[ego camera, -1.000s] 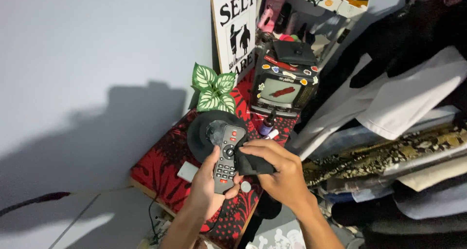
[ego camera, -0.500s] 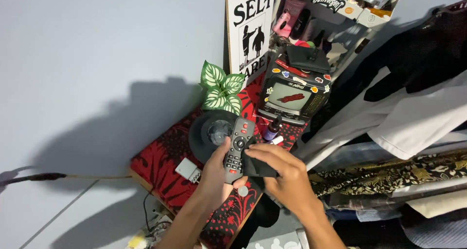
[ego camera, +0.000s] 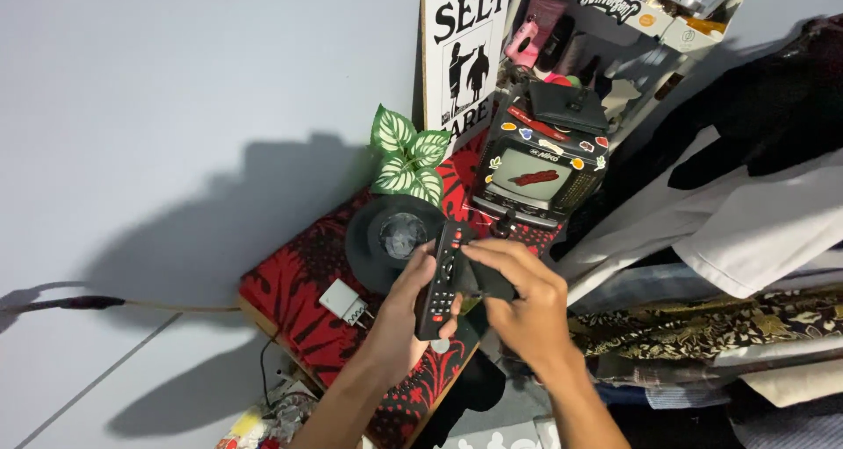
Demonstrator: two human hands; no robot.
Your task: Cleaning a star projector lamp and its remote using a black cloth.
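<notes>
Two hands on one item: your left hand (ego camera: 406, 313) has a full grip on the black remote control (ego camera: 442, 282), tilted edge-on above the red-patterned bench (ego camera: 294, 291). Your right hand (ego camera: 527, 304) pinches a black cloth (ego camera: 488, 282) against the remote's right side. Behind the remote sit a round black speaker (ego camera: 386, 238) and small sticker-covered TV (ego camera: 540, 172); left of it, a white charger (ego camera: 342, 301).

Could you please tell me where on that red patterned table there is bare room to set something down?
Bare cloth shows on the table left of the white charger, toward the near-left corner. Crowded: the far end, with plant, black disc and small stickered television.
</notes>
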